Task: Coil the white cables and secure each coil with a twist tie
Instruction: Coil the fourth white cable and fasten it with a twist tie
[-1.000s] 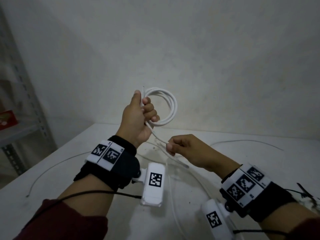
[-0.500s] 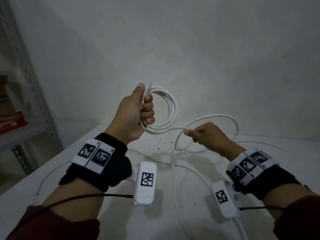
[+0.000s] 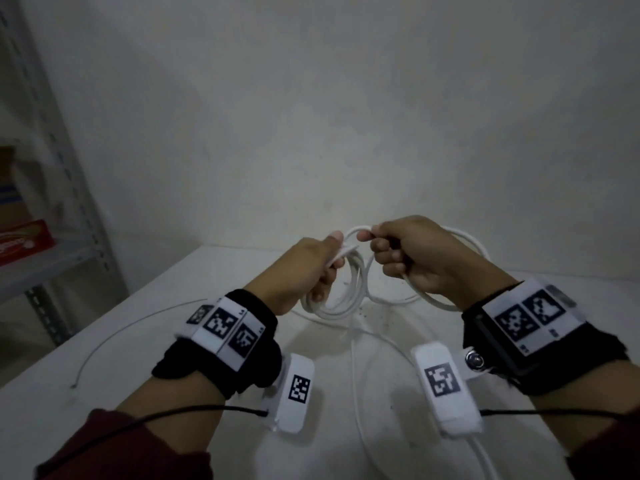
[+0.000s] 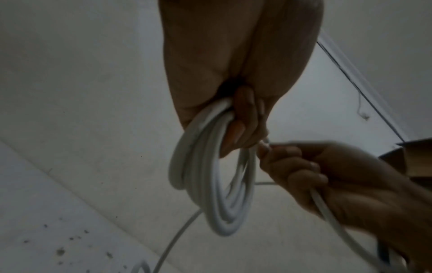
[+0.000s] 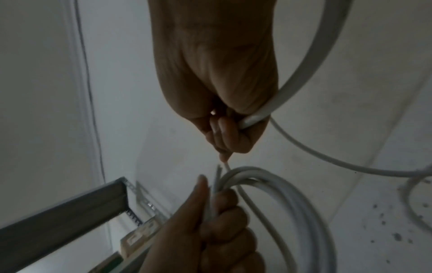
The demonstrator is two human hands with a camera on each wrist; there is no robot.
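My left hand (image 3: 320, 268) grips a coil of white cable (image 3: 346, 296) that hangs below its fist, above the white table (image 3: 104, 375). The same coil (image 4: 210, 184) shows as several loops in the left wrist view, held by curled fingers (image 4: 243, 118). My right hand (image 3: 405, 258) is right beside the left one and grips the free run of the cable (image 3: 464, 244), which arcs in a fresh loop behind it. In the right wrist view the cable (image 5: 301, 73) passes through the right fist (image 5: 224, 129), just above the coil (image 5: 280, 194).
The loose cable tail (image 3: 358, 393) trails over the table toward me. A thin wire (image 3: 114, 337) lies on the table's left part. A metal shelf rack (image 3: 52, 188) holding a red box (image 3: 24, 240) stands at the left. The wall is close behind.
Both hands have dropped lower. The right hand has swung in from the right, carrying a new loop of cable up to the coil in the left hand.
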